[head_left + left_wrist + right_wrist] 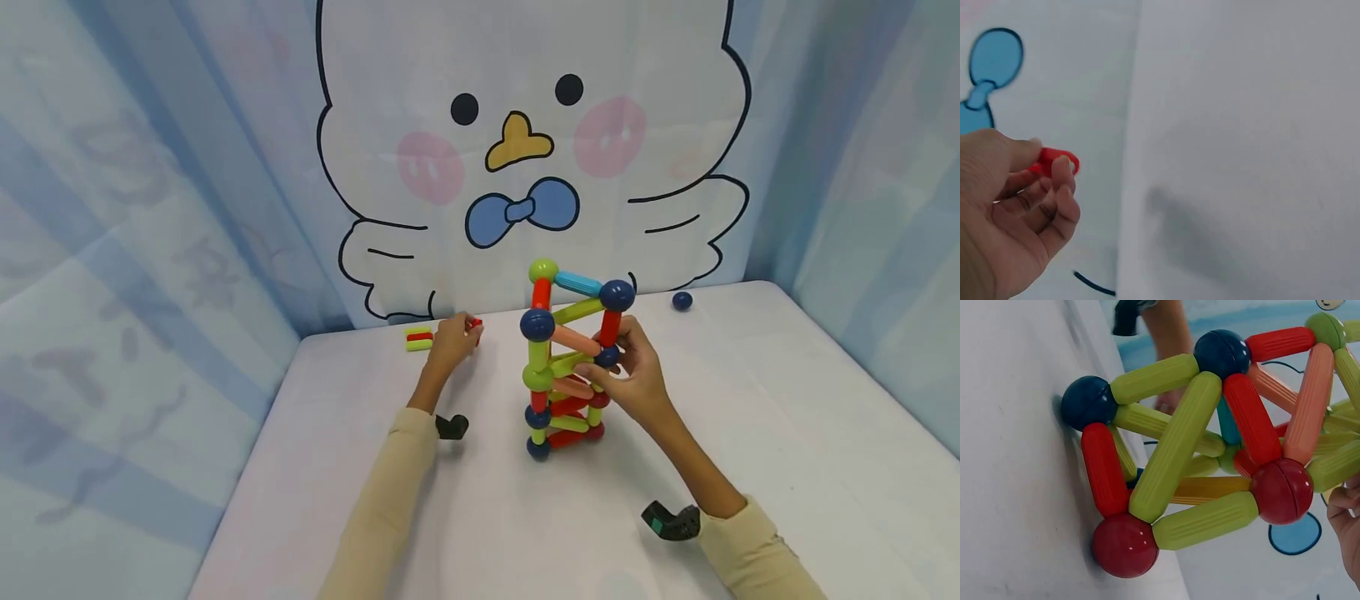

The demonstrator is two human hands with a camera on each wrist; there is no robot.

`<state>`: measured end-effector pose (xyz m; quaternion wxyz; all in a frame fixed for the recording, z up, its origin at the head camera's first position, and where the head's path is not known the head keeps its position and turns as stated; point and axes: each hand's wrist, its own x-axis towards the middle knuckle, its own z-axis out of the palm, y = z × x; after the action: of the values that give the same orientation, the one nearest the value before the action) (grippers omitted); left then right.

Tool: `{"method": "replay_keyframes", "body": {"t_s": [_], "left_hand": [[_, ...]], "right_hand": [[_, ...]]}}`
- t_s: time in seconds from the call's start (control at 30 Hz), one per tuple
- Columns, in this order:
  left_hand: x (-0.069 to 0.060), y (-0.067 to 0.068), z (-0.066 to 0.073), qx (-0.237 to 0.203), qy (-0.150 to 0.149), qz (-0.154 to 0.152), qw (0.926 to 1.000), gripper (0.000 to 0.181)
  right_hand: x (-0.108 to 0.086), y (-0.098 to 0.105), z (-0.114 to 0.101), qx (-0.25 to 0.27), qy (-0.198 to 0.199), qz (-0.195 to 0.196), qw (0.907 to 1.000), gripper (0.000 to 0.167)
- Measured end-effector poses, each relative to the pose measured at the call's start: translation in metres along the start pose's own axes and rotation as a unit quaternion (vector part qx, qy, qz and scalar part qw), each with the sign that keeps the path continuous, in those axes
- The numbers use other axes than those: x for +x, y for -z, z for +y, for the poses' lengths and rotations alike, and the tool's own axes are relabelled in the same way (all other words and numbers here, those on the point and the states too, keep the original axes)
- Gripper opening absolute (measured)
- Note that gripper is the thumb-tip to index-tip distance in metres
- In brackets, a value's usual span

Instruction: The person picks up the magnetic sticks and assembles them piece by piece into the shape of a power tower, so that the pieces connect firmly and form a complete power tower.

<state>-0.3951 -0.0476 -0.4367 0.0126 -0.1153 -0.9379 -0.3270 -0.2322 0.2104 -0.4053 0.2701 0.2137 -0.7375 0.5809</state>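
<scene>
A tall tower of magnetic rods and balls [538, 377] stands upright on the table, in green, red, blue and orange. Its lower part fills much of the right wrist view, where red balls [1125, 545] join green rods. My right hand [637, 379] holds the tower's right side near a dark blue ball below the top; only a few of its fingers show at the edge of the right wrist view. Left of the tower, toward the back of the table, my left hand [452, 340] pinches a red magnetic rod [1057, 160] between thumb and fingers, partly covering it.
Several green and red rods [418, 339] lie side by side left of my left hand. One loose dark blue ball [682, 301] sits at the table's back right. Behind the table [757, 392] hangs a curtain [667, 100] with a cartoon bird printed on it.
</scene>
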Motion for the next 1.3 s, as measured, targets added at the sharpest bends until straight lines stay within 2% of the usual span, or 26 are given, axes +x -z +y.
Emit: {"method": "replay_keyframes", "body": {"t_s": [0.03,0.07,0.1,0.13,0.2,0.27,0.33,0.4,0.43,0.47,0.53,0.63,0.67,0.73,0.9,1.0,1.1,1.17,1.3], "left_hand": [[-0.001,0.005,0.009,-0.083,-0.012,0.009,0.9965,0.034],[-0.003,0.012,0.019,-0.161,-0.024,0.015,0.9866,0.035],[-0.006,0.019,0.030,-0.230,-0.037,0.020,0.9724,0.037],[-0.011,0.027,0.043,-0.291,-0.050,0.023,0.9551,0.038],[-0.021,0.044,0.066,-0.386,-0.080,0.039,0.9181,0.038],[-0.036,0.061,0.087,-0.451,-0.113,0.057,0.8834,0.038],[-0.052,0.075,0.103,-0.488,-0.150,0.077,0.8563,0.036],[-0.069,0.086,0.115,-0.497,-0.195,0.096,0.8400,0.035],[-0.078,0.090,0.121,-0.491,-0.215,0.106,0.8374,0.034],[-0.086,0.093,0.125,-0.477,-0.234,0.115,0.8393,0.033],[-0.099,0.095,0.132,-0.436,-0.270,0.129,0.8488,0.031],[-0.112,0.092,0.137,-0.357,-0.308,0.141,0.8703,0.030],[-0.115,0.089,0.137,-0.337,-0.318,0.143,0.8748,0.030],[-0.118,0.083,0.137,-0.311,-0.333,0.147,0.8782,0.030],[-0.124,0.073,0.137,-0.272,-0.339,0.173,0.8838,0.034],[-0.129,0.068,0.139,-0.246,-0.339,0.185,0.8888,0.036],[-0.134,0.063,0.143,-0.228,-0.336,0.194,0.8933,0.033],[-0.136,0.060,0.146,-0.212,-0.333,0.201,0.8966,0.031],[-0.140,0.058,0.149,-0.153,-0.328,0.220,0.9058,0.029]], "right_hand": [[0.000,-0.001,-0.001,0.002,0.001,0.005,1.0000,0.046],[0.000,-0.003,-0.002,0.002,0.001,0.009,1.0000,0.046],[0.000,-0.005,-0.003,0.001,0.003,0.013,0.9999,0.047],[-0.001,-0.007,-0.004,0.000,0.003,0.017,0.9998,0.047],[-0.002,-0.012,-0.006,-0.003,0.003,0.025,0.9997,0.048],[-0.004,-0.016,-0.008,-0.008,0.008,0.029,0.9995,0.048],[-0.005,-0.021,-0.017,-0.012,0.018,0.035,0.9992,0.047],[-0.005,-0.024,-0.025,-0.011,0.020,0.040,0.9989,0.045],[-0.005,-0.025,-0.030,-0.011,0.022,0.041,0.9989,0.045],[-0.004,-0.026,-0.034,-0.010,0.022,0.041,0.9989,0.044],[-0.003,-0.027,-0.037,-0.006,0.018,0.042,0.9989,0.044],[-0.003,-0.027,-0.032,-0.002,0.025,0.044,0.9987,0.045],[-0.003,-0.026,-0.028,0.003,0.027,0.046,0.9986,0.045],[-0.005,-0.025,-0.018,0.005,0.035,0.056,0.9978,0.043],[-0.005,-0.023,-0.004,0.008,0.064,0.108,0.9921,0.049],[0.002,-0.021,-0.008,0.019,0.084,0.137,0.9868,0.051],[0.010,-0.019,-0.016,0.042,0.096,0.148,0.9835,0.043],[0.015,-0.018,-0.020,0.051,0.096,0.152,0.9825,0.039],[0.017,-0.020,-0.026,0.041,0.090,0.165,0.9813,0.036]]}}
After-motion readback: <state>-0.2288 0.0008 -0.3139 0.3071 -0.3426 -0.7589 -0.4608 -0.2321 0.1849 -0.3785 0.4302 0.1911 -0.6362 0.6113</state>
